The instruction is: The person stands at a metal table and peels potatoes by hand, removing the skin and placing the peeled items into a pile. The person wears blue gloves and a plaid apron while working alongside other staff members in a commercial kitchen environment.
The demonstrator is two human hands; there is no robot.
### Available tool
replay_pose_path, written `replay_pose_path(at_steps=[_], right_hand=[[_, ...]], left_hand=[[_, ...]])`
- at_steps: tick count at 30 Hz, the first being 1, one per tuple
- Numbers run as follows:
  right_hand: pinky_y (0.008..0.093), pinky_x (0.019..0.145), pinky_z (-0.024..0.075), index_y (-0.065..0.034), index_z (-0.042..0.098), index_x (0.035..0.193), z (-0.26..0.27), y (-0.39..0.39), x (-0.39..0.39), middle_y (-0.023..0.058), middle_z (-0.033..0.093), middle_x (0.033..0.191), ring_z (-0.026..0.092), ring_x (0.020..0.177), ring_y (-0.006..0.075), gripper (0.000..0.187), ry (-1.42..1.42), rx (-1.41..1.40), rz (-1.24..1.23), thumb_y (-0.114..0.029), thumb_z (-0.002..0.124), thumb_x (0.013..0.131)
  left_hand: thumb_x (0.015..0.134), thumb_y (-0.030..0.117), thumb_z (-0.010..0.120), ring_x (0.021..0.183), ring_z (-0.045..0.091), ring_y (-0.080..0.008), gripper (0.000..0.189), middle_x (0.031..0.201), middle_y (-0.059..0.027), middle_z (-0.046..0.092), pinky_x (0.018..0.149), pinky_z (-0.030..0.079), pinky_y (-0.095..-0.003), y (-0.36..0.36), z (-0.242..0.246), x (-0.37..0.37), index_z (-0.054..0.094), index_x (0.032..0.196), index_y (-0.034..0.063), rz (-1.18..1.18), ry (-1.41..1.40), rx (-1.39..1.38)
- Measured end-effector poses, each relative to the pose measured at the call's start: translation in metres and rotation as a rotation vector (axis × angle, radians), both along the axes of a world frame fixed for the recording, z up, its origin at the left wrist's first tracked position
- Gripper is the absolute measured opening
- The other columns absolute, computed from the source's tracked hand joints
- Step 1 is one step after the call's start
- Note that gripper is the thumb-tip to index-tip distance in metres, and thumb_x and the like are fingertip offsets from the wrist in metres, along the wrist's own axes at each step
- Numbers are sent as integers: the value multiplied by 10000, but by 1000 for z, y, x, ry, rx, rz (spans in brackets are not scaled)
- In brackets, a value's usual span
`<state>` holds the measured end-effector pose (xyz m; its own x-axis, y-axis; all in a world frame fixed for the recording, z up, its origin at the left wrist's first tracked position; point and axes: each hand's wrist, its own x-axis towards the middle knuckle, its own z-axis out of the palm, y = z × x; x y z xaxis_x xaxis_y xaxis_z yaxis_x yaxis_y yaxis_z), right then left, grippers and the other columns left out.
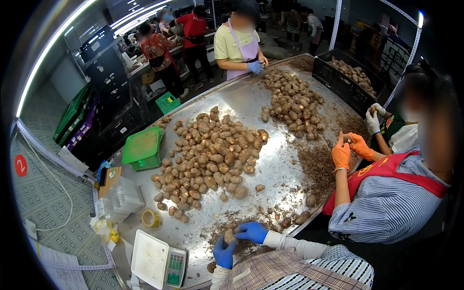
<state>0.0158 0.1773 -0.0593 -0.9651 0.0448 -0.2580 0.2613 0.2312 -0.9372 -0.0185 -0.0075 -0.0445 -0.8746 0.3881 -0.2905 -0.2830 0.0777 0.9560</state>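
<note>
Both my hands wear blue gloves and are low over the metal table (pixel 275 159). A brown taro corm (pixel 229 236) sits between them. My left hand (pixel 223 252) grips it from below, thumb and fingers around its side. My right hand (pixel 252 232) pinches its upper right side; whether a small tool is in those fingers is hidden. Dark peel scraps (pixel 241 250) lie under and around the hands. Beyond them spreads a large pile of taro corms (pixel 214 156). A dark corm (pixel 211 267) rests beside my left wrist.
A digital scale (pixel 150 255), tape roll (pixel 150 218), clear plastic containers (pixel 125 195) and green basket (pixel 142 148) line the left side. At right, a co-worker's orange-gloved hands (pixel 349 146) hold a corm. A second pile (pixel 295 105) and black crate (pixel 340 83) stand farther back.
</note>
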Motion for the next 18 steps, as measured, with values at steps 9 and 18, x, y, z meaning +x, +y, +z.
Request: replay_pose_path(at_steps=[9, 18], right_hand=[[355, 742, 523, -105, 687, 951, 8, -7, -3, 94, 694, 854, 673, 787, 250, 304, -16, 213, -11, -371, 654, 806], [323, 796, 510, -83, 687, 994, 15, -3, 0, 103, 694, 880, 663, 831, 224, 314, -16, -34, -96, -346, 669, 825]], left_hand=[[797, 73, 702, 859, 613, -112, 559, 1027, -85, 658, 730, 506, -241, 4, 7, 4, 515, 1305, -66, 11, 38, -76], [819, 41, 677, 994, 615, -171, 547, 1147, -146, 624, 835, 509, -281, -2, 5, 2, 479, 1311, -94, -1, -28, -47]])
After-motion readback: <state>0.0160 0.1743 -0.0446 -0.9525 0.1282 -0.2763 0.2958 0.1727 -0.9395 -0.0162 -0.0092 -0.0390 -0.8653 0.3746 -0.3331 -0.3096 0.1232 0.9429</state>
